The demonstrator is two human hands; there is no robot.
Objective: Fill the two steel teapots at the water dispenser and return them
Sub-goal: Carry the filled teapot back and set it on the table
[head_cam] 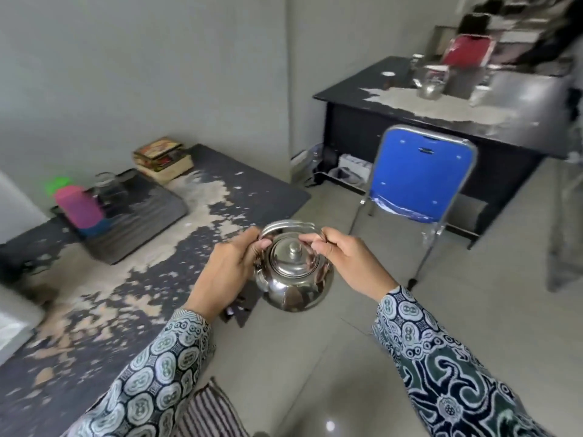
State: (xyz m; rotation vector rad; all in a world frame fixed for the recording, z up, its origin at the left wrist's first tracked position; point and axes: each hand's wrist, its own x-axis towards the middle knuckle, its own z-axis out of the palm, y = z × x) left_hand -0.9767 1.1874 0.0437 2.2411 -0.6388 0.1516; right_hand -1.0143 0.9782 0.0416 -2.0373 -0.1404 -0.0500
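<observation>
Steel teapot [295, 275] hangs in mid-air over the floor between both hands, lid [293, 259] seated: left hand [227, 266] has fingers curled round the handle's [288, 225] left end, right hand [344, 257] pinches its right end, a two-sided hold I judge is meant to keep the pot level while carried. I cannot tell whether it holds water, since the lid hides the inside. A second steel teapot [428, 88] sits on the far counter [362, 86], well beyond the right hand and past the blue chair [419, 171], contents also unseen.
</observation>
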